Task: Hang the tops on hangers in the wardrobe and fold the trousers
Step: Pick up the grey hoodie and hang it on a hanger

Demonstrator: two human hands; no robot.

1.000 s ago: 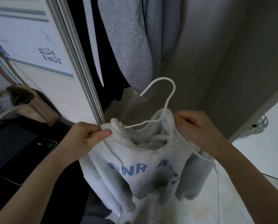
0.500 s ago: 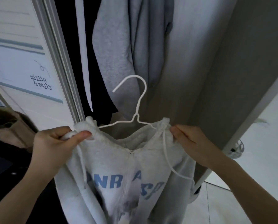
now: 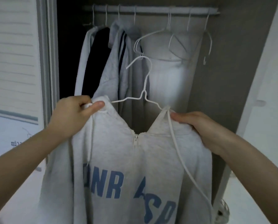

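Left hand (image 3: 73,114) and right hand (image 3: 199,126), each pinching a shoulder of the grey top (image 3: 135,167), already on its white hanger (image 3: 143,88). Rail (image 3: 151,10) high above both. Could slip off if tipped.

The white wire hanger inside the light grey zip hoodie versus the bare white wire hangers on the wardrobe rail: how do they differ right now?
The white wire hanger in the hoodie carries the light grey zip hoodie with blue lettering; the bare white wire hangers on the rail carry nothing. Its hook hangs free below the grey wardrobe rail; theirs sit over it. The left hand and right hand hold it up by the hoodie's shoulders; nobody touches the others. All are thin white wire.
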